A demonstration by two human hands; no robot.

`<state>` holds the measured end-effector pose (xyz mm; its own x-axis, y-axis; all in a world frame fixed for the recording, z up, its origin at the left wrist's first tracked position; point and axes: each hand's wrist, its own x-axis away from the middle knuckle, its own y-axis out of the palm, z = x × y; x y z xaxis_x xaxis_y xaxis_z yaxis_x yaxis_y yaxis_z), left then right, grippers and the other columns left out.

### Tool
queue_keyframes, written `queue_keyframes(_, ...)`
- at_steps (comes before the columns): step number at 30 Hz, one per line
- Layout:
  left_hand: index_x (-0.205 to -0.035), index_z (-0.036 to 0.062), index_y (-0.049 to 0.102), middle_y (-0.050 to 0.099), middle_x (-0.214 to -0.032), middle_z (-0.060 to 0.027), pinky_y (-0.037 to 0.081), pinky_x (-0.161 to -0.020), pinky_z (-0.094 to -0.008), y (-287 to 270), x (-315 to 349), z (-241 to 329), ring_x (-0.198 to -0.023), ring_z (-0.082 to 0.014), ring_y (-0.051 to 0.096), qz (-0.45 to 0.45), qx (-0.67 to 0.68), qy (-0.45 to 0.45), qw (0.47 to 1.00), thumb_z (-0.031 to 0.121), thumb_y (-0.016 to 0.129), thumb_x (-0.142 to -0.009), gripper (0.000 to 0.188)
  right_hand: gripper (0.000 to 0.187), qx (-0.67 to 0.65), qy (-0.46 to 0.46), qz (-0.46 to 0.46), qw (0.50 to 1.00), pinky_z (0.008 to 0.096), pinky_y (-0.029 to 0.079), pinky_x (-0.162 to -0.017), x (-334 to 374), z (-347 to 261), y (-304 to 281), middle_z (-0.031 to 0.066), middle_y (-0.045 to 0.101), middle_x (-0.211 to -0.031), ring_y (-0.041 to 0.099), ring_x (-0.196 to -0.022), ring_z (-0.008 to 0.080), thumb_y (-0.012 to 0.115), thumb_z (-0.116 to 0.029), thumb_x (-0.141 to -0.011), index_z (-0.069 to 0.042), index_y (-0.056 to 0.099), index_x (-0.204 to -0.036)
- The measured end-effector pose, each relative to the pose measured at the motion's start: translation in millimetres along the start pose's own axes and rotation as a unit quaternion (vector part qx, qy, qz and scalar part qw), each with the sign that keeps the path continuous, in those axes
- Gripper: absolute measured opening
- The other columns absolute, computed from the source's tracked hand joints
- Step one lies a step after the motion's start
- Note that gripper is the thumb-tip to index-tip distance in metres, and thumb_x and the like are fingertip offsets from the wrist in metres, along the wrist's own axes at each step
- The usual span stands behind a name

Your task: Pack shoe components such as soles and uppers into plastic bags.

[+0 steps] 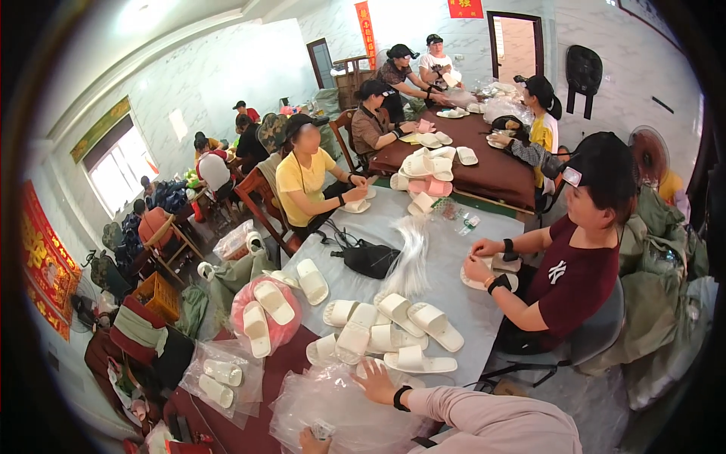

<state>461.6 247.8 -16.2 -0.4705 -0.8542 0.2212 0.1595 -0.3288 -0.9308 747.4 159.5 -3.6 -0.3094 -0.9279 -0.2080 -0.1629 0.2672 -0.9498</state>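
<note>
My right hand, at the end of a pale pink sleeve with a black wristband, reaches over a clear plastic bag. Its fingers are spread, and the fingertips are at a white slipper on the near edge of the pile. At the bottom edge my left hand shows only in part. Its fingers are closed on a small clear plastic packet with pale markings. Several white slippers lie heaped just beyond my hands. To the left, a bagged pair of slippers rests on the dark red cloth.
Two slippers sit on a round pink bundle. Farther off lie a black bag and clear plastic strips. A co-worker in dark red handles slippers at right; another in yellow sits at the far left side.
</note>
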Motion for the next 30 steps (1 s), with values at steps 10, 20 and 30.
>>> queue_keyframes(10, -0.082, -0.0006, 0.051, 0.051, -0.078, -0.0197, 0.039, -0.071, -0.0458, -24, 14, 13, -0.078, -0.0385, 0.048, 0.169, 0.098, 0.175, 0.965, 0.036, 0.068, -0.072, 0.042, 0.072, 0.03, -0.015, -0.152, 0.988, 0.0655, 0.024, -0.093, 6, -52, 19, 0.0221, 0.012, -0.143, 0.021, -0.127, 0.0468, 0.054, -0.016, -0.076, -0.032, 0.021, -0.138)
queue_keyframes(20, -0.096, -0.0031, 0.05, 0.052, -0.079, -0.0123, 0.043, -0.071, -0.0379, -25, 29, -15, -0.076, -0.0281, 0.051, 0.242, 0.088, 0.211, 0.943, 0.033, 0.071, -0.073, 0.047, 0.042, 0.048, -0.024, -0.144, 0.988, 0.0639, 0.023, -0.095, 10, -83, 40, 0.0183, 0.015, -0.144, 0.021, -0.129, 0.0408, 0.044, -0.017, -0.084, -0.026, 0.047, -0.125)
queue_keyframes(30, -0.116, 0.0005, 0.042, 0.053, -0.096, -0.0133, 0.043, -0.076, -0.037, -13, 21, 12, -0.09, -0.0267, 0.051, 0.014, 0.382, 0.157, 0.911, 0.017, 0.071, -0.067, 0.06, 0.056, 0.059, -0.058, -0.197, 0.977, 0.0624, 0.019, -0.097, 24, -120, 59, 0.0257, 0.019, -0.14, 0.022, -0.129, 0.0395, 0.057, -0.022, -0.074, -0.001, 0.044, -0.125)
